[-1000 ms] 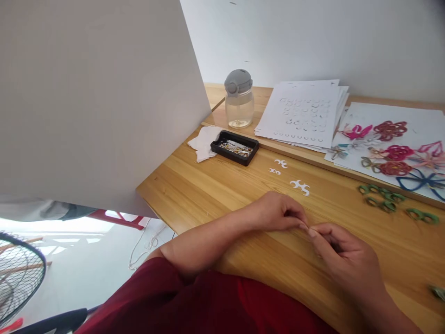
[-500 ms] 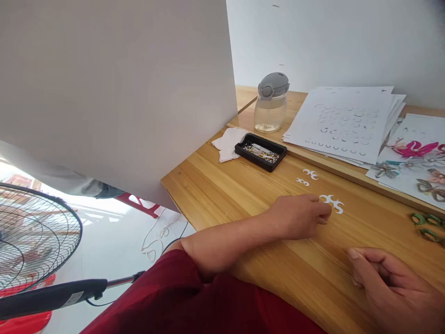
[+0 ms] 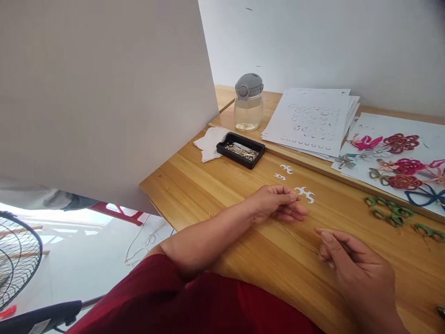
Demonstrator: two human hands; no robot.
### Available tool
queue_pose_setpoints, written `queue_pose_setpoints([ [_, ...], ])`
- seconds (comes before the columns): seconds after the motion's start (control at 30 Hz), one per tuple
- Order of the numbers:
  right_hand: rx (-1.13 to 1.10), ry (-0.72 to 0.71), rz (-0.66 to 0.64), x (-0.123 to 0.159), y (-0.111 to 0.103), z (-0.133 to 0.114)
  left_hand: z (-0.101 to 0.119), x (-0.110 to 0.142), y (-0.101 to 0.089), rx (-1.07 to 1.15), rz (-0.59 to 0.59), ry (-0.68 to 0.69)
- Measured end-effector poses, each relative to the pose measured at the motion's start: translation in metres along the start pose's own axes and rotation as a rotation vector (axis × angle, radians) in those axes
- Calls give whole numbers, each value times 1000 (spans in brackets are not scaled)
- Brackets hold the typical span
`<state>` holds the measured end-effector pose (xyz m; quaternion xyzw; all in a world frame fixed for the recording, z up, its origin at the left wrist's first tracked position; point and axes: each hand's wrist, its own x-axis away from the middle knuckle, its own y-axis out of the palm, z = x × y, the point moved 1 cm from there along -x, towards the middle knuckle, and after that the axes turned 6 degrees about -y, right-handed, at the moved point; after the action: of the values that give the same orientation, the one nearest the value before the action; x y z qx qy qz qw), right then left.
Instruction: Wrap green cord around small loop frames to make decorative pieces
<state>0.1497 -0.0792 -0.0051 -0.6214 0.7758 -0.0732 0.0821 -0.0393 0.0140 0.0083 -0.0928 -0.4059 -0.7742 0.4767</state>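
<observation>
My left hand (image 3: 280, 204) is just above the wooden table (image 3: 194, 185), thumb and forefinger pinched, the other fingers loosely curled. Whatever it pinches is too fine to make out. Close beyond its fingertips lie white crescent-shaped cutouts (image 3: 305, 194), with smaller white cutouts (image 3: 287, 169) farther back. To the right, my right hand (image 3: 358, 266) is also closed in a pinch, thumb against forefinger. Anything inside that grip is hidden or too small to name. The two hands are a short way apart, fingertips turned towards each other.
A black tray (image 3: 255, 163) of small beads sits on white cloth or tissue (image 3: 208, 144). Behind are a grey-lidded bottle (image 3: 248, 109), printed sheets (image 3: 306, 123) and flower-shaped pieces (image 3: 405, 181) on paper. Green looped pieces (image 3: 389, 213) lie at right. A fan (image 3: 21, 260) stands left.
My left hand has turned, so its pinched thumb and forefinger now show, and the hands are closer together. The view has swung right, bringing more flower and green pieces into sight.
</observation>
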Motion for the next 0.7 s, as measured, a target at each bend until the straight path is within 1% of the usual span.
queue_pose_setpoints([
  [0.13,2,-25,-11,-2,-1,1,-2,1,2,28,-93,-53],
  [0.2,-5,-27,-13,-2,0,1,-3,2,2,18,-109,-61],
  [0.43,-30,-23,-57,-1,0,1,-10,-2,3,-45,-90,47],
  [0.53,3,-57,-88,-1,-1,2,-3,1,4,-174,-51,97],
  [0.57,26,-66,-94,-1,-2,3,2,3,2,-259,-14,137],
  [0.6,54,-71,-95,-2,-3,3,10,6,-2,-369,51,198],
  [0.63,85,-73,-94,-3,-4,4,19,11,-7,-507,146,276],
  [0.67,114,-76,-102,-4,-5,4,29,16,-14,-667,277,366],
  [0.7,137,-83,-110,-6,-6,4,39,21,-22,-843,449,456],
])
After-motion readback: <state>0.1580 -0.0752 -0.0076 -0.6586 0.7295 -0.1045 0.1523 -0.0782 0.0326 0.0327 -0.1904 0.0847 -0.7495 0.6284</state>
